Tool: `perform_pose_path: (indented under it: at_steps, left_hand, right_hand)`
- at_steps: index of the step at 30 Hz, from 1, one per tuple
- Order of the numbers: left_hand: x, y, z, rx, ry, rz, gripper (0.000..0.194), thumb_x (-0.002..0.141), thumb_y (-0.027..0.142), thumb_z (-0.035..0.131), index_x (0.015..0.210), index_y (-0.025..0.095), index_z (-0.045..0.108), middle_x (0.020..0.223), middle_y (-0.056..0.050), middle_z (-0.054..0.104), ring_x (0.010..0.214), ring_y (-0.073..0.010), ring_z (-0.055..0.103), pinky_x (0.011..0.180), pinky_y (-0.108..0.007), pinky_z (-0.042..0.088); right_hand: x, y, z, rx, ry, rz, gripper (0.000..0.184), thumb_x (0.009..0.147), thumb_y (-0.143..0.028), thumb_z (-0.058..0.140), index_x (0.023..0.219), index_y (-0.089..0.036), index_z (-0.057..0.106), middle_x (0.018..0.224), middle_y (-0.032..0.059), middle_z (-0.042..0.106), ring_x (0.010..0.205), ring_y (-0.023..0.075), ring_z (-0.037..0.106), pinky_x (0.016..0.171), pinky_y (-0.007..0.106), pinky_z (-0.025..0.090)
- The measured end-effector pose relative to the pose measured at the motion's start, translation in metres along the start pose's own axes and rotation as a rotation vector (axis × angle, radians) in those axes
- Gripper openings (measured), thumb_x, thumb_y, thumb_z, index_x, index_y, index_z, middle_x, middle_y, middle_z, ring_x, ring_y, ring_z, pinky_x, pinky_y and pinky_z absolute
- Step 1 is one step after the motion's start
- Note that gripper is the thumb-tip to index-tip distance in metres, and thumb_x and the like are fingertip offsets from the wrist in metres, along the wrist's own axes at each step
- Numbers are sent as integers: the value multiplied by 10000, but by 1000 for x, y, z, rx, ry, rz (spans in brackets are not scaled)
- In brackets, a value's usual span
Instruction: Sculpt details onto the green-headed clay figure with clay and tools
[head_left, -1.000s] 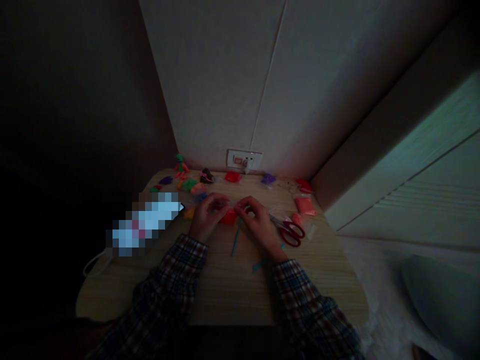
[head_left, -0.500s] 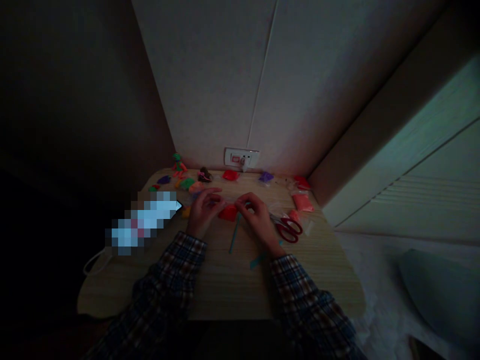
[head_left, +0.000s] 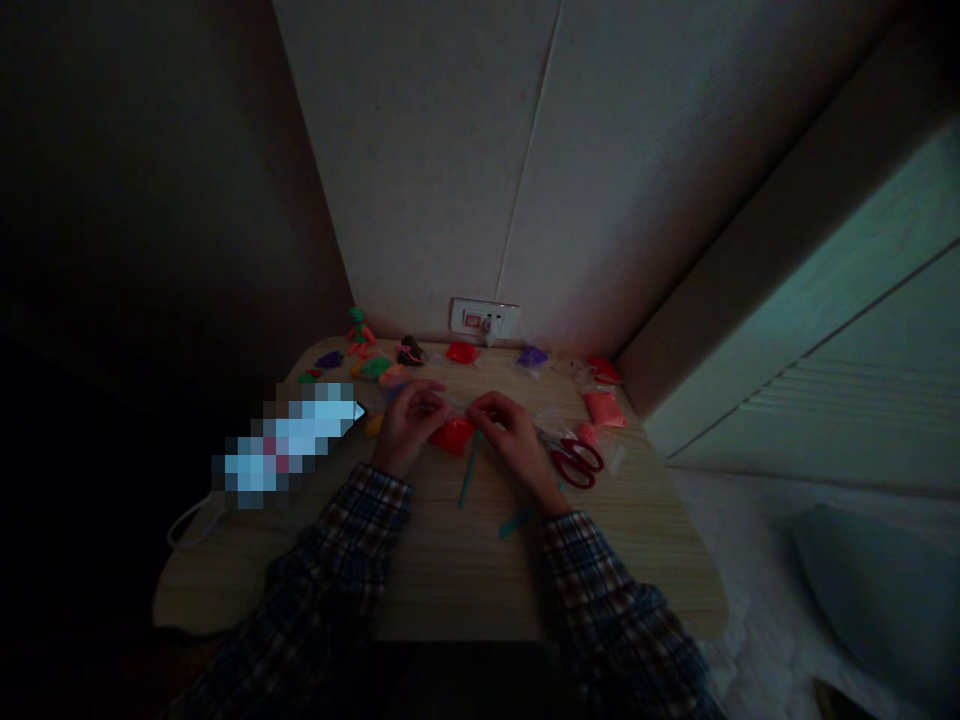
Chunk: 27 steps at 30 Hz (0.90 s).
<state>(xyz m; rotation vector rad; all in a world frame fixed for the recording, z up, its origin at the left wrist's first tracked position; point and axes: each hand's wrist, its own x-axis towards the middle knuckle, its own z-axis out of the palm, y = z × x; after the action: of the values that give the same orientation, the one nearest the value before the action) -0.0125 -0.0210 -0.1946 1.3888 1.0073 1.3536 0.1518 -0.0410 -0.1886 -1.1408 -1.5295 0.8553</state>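
Observation:
Between my hands hangs a small clear plastic bag with red modelling clay (head_left: 452, 437) in it. My left hand (head_left: 409, 428) pinches the bag's upper edge from the left, thumb and fingers together. From the other side my right hand (head_left: 511, 432) pinches the same edge, its fingertips close to the left ones. The grip itself is dim and partly covered by the fingers. A thin teal stick (head_left: 468, 478) lies on the table just below the bag. Red-handled scissors (head_left: 577, 463) lie right of my right hand, their blades partly hidden by it.
On the wooden table (head_left: 457, 590), bags of red (head_left: 461, 352), purple (head_left: 532, 356) and coral clay (head_left: 604, 407) lie toward the wall. A green and orange figure (head_left: 359, 332) stands at back left. A lit phone (head_left: 292, 445) lies at left; a teal strip (head_left: 516, 522) lies near my right wrist.
The red clay bag has shifted slightly left and down and shows more below the fingers. My right fingertips have moved a little left, toward my left hand.

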Motion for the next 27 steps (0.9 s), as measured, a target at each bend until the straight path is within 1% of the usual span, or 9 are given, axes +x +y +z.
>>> perform_pose_path:
  at_steps: [2, 5, 8, 11, 13, 16, 22, 27]
  left_hand:
    - [0, 1, 0, -10, -19, -12, 350, 706, 305, 706, 1012, 205, 568, 797, -4, 633, 781, -166, 651, 726, -311, 561]
    - [-1, 0, 2, 24, -49, 23, 423, 714, 310, 718, 1090, 206, 554, 932, -42, 663, 905, -198, 661, 782, -335, 552]
    - [-3, -4, 4, 176, -67, 159, 474, 679, 274, 765, 1104, 203, 568, 1080, -79, 654, 997, -227, 643, 879, -383, 526]
    - [-5, -6, 5, 379, -73, 306, 485, 671, 215, 783, 1111, 204, 579, 1100, -88, 648, 1034, -250, 624, 942, -428, 492]
    - [-5, -6, 4, 474, -69, 356, 464, 695, 197, 768, 1119, 210, 580, 1106, -88, 645, 1054, -261, 613, 952, -442, 484]
    - [-5, -4, 2, 533, -80, 392, 442, 713, 204, 761, 1118, 205, 582, 1123, -96, 637, 1073, -271, 602, 961, -448, 477]
    - [-4, -2, 0, 555, -89, 405, 456, 710, 202, 772, 1123, 204, 578, 1102, -92, 635, 1045, -270, 602, 933, -439, 487]
    - [-4, -3, -1, 544, -107, 431, 344, 766, 200, 717, 1092, 205, 608, 1075, -86, 665, 1030, -265, 616, 918, -441, 495]
  right_hand:
    - [0, 2, 1, 20, 16, 7, 112, 815, -312, 607, 748, -222, 614, 726, -14, 637, 691, 155, 581, 659, 271, 450]
    - [0, 6, 2, 81, 54, 45, 134, 809, -347, 611, 769, -221, 597, 692, -21, 621, 649, 150, 585, 630, 268, 462]
    - [0, 9, 1, 128, 67, 60, 155, 811, -370, 608, 787, -218, 590, 672, -20, 621, 623, 150, 592, 606, 268, 467]
    - [2, 9, 1, 161, 62, 78, 138, 796, -354, 615, 781, -219, 588, 666, -25, 623, 604, 148, 591, 589, 267, 464]
    - [2, 8, 1, 182, 49, 98, 136, 780, -348, 625, 766, -217, 595, 666, -26, 621, 601, 146, 582, 581, 264, 458]
    - [2, 5, 1, 211, 10, 106, 142, 782, -355, 625, 771, -213, 618, 669, -26, 614, 618, 144, 566, 593, 262, 445]
    - [2, 2, 0, 237, -26, 117, 133, 780, -349, 636, 752, -219, 631, 673, -36, 599, 639, 142, 538, 624, 262, 408]
    - [3, 0, -4, 315, -80, 142, 150, 774, -337, 659, 699, -213, 620, 656, -48, 563, 646, 130, 504, 652, 253, 385]
